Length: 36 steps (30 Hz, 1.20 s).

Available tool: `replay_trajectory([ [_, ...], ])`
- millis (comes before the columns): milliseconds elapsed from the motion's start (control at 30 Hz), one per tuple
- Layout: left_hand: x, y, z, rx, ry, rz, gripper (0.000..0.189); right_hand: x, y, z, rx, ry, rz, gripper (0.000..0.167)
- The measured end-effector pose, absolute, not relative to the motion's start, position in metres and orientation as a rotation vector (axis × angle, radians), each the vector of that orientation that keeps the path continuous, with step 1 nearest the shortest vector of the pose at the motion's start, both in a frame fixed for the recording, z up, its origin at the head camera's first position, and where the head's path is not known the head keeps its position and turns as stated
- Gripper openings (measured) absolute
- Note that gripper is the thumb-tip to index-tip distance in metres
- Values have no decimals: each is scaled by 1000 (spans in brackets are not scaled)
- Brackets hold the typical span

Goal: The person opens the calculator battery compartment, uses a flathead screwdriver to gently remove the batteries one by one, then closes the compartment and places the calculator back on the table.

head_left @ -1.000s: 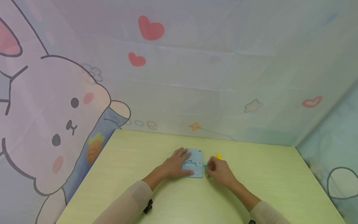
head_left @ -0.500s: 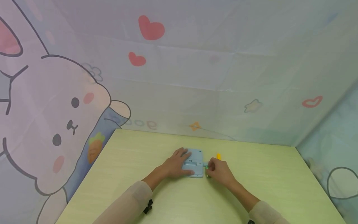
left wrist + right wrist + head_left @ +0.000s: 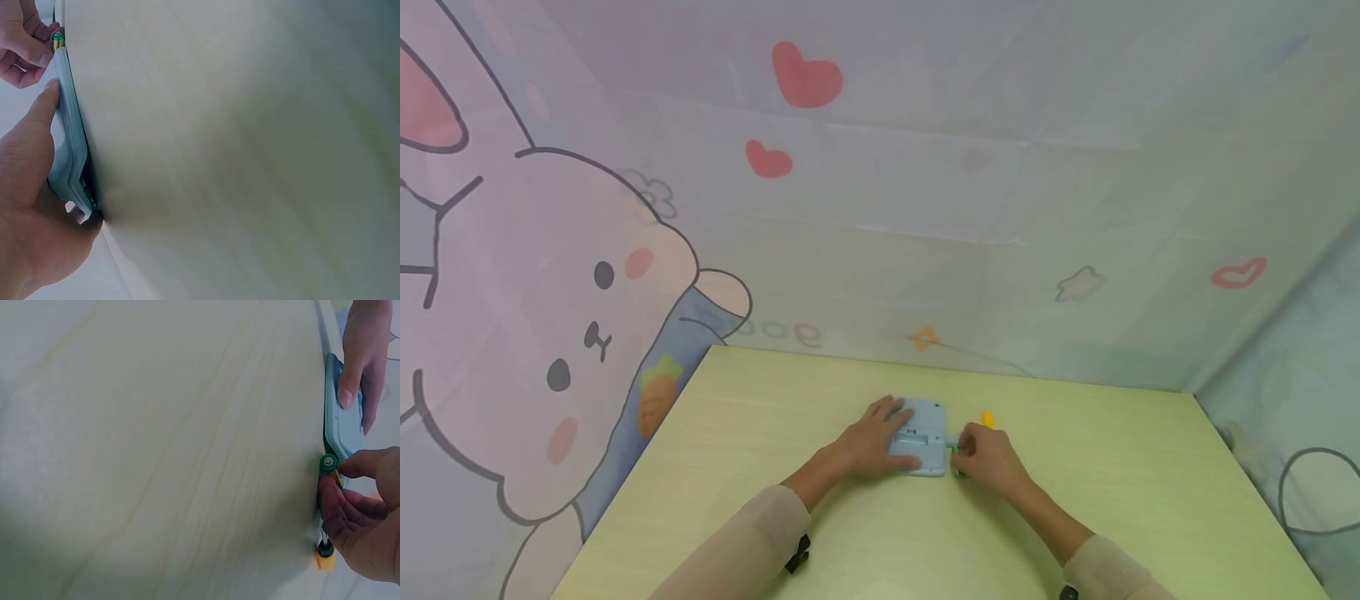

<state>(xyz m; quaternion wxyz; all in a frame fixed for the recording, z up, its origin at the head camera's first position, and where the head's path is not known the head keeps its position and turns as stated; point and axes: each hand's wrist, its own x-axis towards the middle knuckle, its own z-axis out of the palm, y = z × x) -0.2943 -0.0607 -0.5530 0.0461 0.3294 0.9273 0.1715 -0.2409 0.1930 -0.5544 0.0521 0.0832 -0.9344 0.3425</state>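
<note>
A light blue calculator (image 3: pixel 931 460) lies face down on the table, its battery recess (image 3: pixel 912 439) uncovered. My left hand (image 3: pixel 868 439) rests spread over its left part, the thumb lying straight on the back. At its right edge my right hand (image 3: pixel 992 461) pinches a small battery (image 3: pixel 329 463) with a green end between thumb and fingertips. In the left wrist view the green battery end shows just past the calculator's edge. A small light blue piece (image 3: pixel 951 440), partly hidden by the fingers, sits between the calculator and my right hand.
Behind my right hand lies a screwdriver with a yellow-orange handle (image 3: pixel 987 418); its shaft shows in the right wrist view. The pale yellow-green table (image 3: pixel 1112 467) ends at a printed cloth backdrop (image 3: pixel 970 208).
Both hands stay almost where they were. My right fingers shift very slightly around the battery; the calculator lies in the same place.
</note>
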Motion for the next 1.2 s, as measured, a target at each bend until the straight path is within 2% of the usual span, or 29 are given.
replay_trajectory([
  [1200, -296, -61, -555, 985, 2822, 508, 93, -232, 193, -542, 265, -2870, 1022, 6],
])
